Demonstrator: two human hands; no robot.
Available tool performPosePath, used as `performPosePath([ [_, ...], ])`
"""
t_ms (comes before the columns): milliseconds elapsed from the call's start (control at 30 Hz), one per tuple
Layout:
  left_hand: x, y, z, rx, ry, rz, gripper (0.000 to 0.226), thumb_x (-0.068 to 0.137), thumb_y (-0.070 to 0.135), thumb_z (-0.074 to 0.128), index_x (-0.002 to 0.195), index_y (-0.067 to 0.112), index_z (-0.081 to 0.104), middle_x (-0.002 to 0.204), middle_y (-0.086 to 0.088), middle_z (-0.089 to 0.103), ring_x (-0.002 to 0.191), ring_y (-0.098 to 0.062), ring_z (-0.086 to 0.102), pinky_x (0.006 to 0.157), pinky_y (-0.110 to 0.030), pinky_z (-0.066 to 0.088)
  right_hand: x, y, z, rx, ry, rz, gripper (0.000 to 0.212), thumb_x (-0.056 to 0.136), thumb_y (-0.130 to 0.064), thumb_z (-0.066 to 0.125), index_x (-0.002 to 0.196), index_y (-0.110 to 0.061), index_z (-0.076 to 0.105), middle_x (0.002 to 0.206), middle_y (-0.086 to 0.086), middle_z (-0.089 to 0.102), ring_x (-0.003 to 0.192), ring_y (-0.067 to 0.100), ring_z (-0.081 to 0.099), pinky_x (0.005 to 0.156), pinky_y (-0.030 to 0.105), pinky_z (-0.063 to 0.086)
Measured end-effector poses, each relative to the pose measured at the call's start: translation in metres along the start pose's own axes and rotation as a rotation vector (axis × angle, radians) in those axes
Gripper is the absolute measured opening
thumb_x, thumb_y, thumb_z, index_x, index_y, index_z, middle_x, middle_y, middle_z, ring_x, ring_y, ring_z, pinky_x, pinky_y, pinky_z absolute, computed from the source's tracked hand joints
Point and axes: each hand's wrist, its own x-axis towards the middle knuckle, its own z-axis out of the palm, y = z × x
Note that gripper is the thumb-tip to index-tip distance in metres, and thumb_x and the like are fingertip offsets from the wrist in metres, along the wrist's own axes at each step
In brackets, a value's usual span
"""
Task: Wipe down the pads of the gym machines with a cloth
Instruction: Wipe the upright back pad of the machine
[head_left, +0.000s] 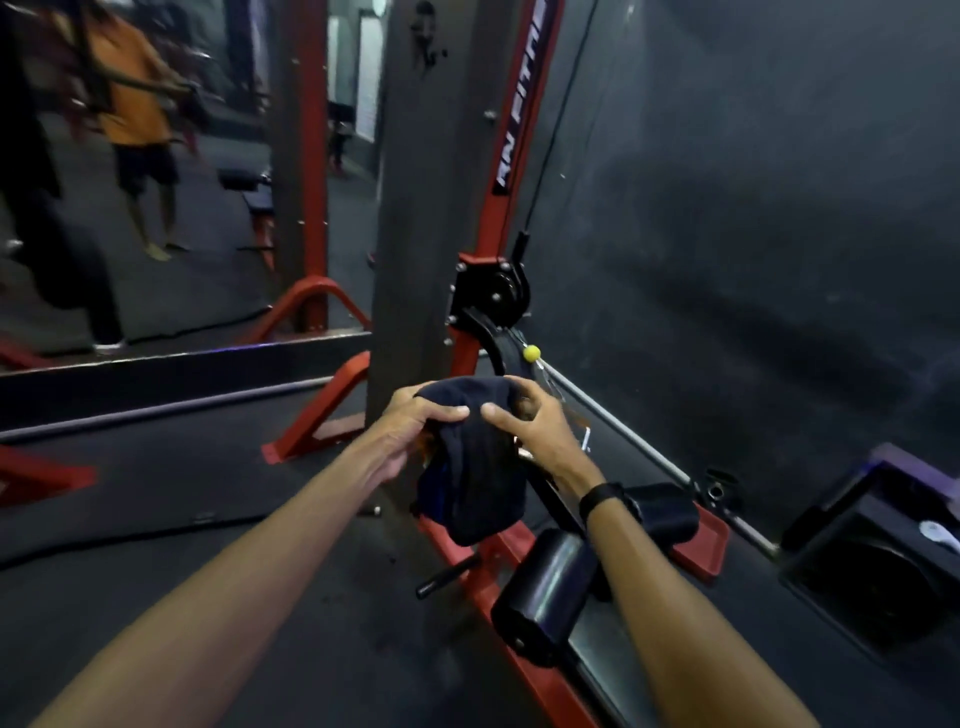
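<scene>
Both hands hold the dark cloth (470, 457) in mid-air: left hand (415, 426) and right hand (535, 423) grip its bunched top, apparently refolding it above the roller pad (545, 597) of the red machine (498, 218).

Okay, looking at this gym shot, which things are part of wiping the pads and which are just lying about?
Part of the job:
- dark cloth, held by the left hand and right hand
- near roller pad
- far roller pad

Just lying about:
- yellow knob
- cable pulley
- mirror
- black box at right
</scene>
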Motion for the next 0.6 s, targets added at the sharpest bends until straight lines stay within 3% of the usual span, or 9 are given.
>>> performPosePath([
  [33, -0.008, 0.009, -0.007, 0.014, 0.025, 0.028, 0.04, 0.064, 0.001, 0.08, 0.103, 0.008, 0.075, 0.093, -0.015, 0.076, 0.087, -0.028, 0.069, 0.085, -0.037, 0.054, 0.003, -0.012, 0.005, 0.018, -0.004, -0.033, 0.048, 0.084, -0.018, 0.081, 0.126, -0.008, 0.06, 0.118, 0.01, 0.07, 0.113, 0.026, 0.067, 0.093, 0.035, 0.056],
  [100, -0.022, 0.025, -0.019, 0.05, 0.107, 0.069, 0.031, 0.072, -0.005, 0.077, 0.101, 0.003, 0.071, 0.075, -0.007, 0.074, 0.068, -0.02, 0.068, 0.062, -0.023, 0.054, 0.006, -0.03, 0.013, 0.012, -0.01, -0.082, 0.026, 0.086, -0.009, 0.078, 0.11, -0.006, 0.066, 0.1, 0.009, 0.075, 0.093, 0.014, 0.072, 0.077, 0.023, 0.058],
  [167, -0.036, 0.039, -0.031, 0.114, 0.162, 0.096, 0.027, 0.077, -0.003, 0.077, 0.102, 0.001, 0.068, 0.067, -0.002, 0.07, 0.055, -0.012, 0.063, 0.047, -0.017, 0.046, 0.011, -0.044, 0.015, -0.03, 0.007, -0.134, 0.02, 0.083, -0.008, 0.08, 0.098, -0.005, 0.067, 0.086, 0.009, 0.073, 0.074, 0.004, 0.067, 0.066, 0.02, 0.054],
  [300, -0.078, 0.063, -0.053, 0.286, 0.284, 0.176, 0.022, 0.077, 0.004, 0.082, 0.098, 0.005, 0.074, 0.074, -0.001, 0.072, 0.06, -0.007, 0.064, 0.051, -0.017, 0.048, 0.013, -0.069, 0.032, -0.058, -0.086, -0.211, 0.03, 0.077, -0.018, 0.086, 0.093, -0.006, 0.065, 0.09, 0.012, 0.073, 0.082, 0.015, 0.066, 0.076, 0.038, 0.056],
  [467, -0.126, 0.066, -0.077, 0.37, 0.43, 0.192, 0.021, 0.08, 0.005, 0.08, 0.098, -0.003, 0.071, 0.077, -0.013, 0.07, 0.069, -0.024, 0.064, 0.06, -0.031, 0.052, -0.006, -0.095, 0.062, 0.041, -0.283, -0.248, 0.029, 0.079, -0.013, 0.085, 0.095, -0.012, 0.06, 0.098, 0.009, 0.073, 0.087, 0.013, 0.07, 0.074, 0.027, 0.057],
  [600, -0.187, 0.053, -0.096, 0.394, 0.612, 0.193, 0.013, 0.084, -0.003, 0.074, 0.094, 0.005, 0.071, 0.074, -0.008, 0.071, 0.06, -0.015, 0.066, 0.05, -0.025, 0.055, -0.032, -0.107, 0.109, 0.086, -0.509, -0.272, 0.038, 0.075, -0.007, 0.086, 0.103, -0.006, 0.06, 0.096, 0.006, 0.073, 0.085, 0.01, 0.07, 0.073, 0.024, 0.057],
])
